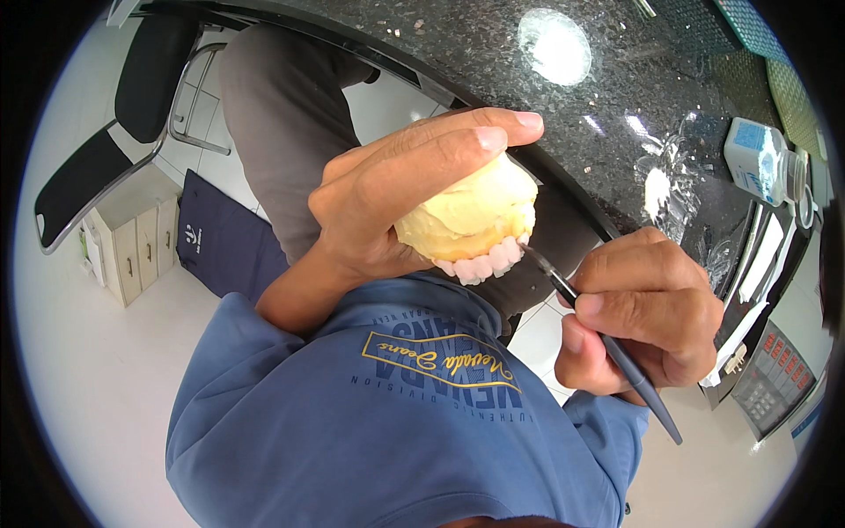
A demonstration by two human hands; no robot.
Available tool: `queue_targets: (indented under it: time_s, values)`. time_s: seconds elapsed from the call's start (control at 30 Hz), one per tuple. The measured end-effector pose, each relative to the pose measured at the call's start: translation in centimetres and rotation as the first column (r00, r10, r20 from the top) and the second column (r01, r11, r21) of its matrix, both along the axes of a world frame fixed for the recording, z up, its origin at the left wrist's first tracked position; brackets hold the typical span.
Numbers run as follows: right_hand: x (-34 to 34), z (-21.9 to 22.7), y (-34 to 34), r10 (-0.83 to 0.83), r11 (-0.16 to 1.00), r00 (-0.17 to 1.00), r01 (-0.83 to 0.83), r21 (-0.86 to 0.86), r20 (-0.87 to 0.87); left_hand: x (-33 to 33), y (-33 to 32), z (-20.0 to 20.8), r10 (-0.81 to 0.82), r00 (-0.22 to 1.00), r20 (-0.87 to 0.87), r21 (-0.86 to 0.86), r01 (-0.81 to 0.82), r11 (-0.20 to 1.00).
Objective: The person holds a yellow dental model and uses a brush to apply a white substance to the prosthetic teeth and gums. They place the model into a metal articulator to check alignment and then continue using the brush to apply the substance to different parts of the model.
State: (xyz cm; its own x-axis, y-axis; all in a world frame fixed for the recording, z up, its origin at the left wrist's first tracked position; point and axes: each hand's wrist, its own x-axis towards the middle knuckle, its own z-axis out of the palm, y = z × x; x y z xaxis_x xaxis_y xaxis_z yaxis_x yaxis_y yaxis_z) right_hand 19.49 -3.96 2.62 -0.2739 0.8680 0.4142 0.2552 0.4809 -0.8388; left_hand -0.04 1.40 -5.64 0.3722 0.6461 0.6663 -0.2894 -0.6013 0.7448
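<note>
My left hand (387, 189) is wrapped round a pale yellow dental cast (471, 207), its fingers over the top. Along the cast's lower edge runs a row of pinkish-white teeth (480, 266). In a pinch grip, my right hand (647, 312) holds a fine brush (629, 361) with a dark, tapering handle and a metal ferrule. The brush's tip is at the right end of the tooth row, close to or touching it; which of the two I cannot tell. The palm side of my left hand is hidden behind the cast.
A speckled dark countertop (493, 66) carries white powder (658, 194) and a white-and-blue jar (755, 163). A calculator (773, 383) lies at the right. To the left are a black chair (158, 75), a small drawer cabinet (136, 242) and a navy bag (224, 238).
</note>
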Motion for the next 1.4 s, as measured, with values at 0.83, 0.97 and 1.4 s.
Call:
queue_targets:
  time_s: [0.83, 0.97, 1.4]
  values:
    - [0.0, -0.6, -0.1, -0.005, 0.999, 1.0, 0.006, 0.05, -0.027, 0.3, -0.1, 0.2, 0.038, 0.999, 0.005, 0.021, -0.038, 0.999]
    - [-0.1, -0.3, -0.1, -0.003, 0.999, 1.0, 0.002, 0.036, 0.024, 0.1, -0.5, 0.3, 0.017, 1.0, 0.01, -0.055, -0.016, 0.998]
    - [-0.5, -1.1, -0.2, -0.009, 0.996, 0.999, 0.013, 0.093, -0.045, 2.4, -0.2, -1.4, 0.253, 0.945, 0.205, 0.034, -0.265, 0.964]
